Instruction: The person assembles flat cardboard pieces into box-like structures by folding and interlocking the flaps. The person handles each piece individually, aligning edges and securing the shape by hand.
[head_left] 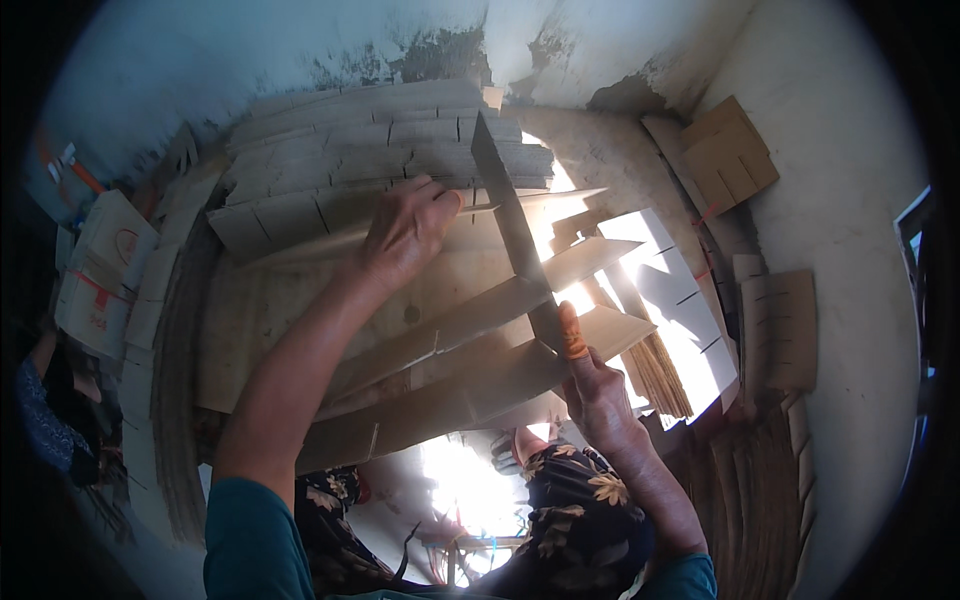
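Toward eleven o'clock, pinching cardboard strip [555, 200] with left hand [412, 228]; toward four, bracing crosspiece [510, 222] with right hand [600, 398], cannot tell grip; apparently interlocking, probably needing slot alignment next.

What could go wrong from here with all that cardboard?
The crossing strip might bend or tear if forced against the long strips. The left hand could lose its hold on the far strip. Glare off the sunlit cardboard may make slots hard to see.
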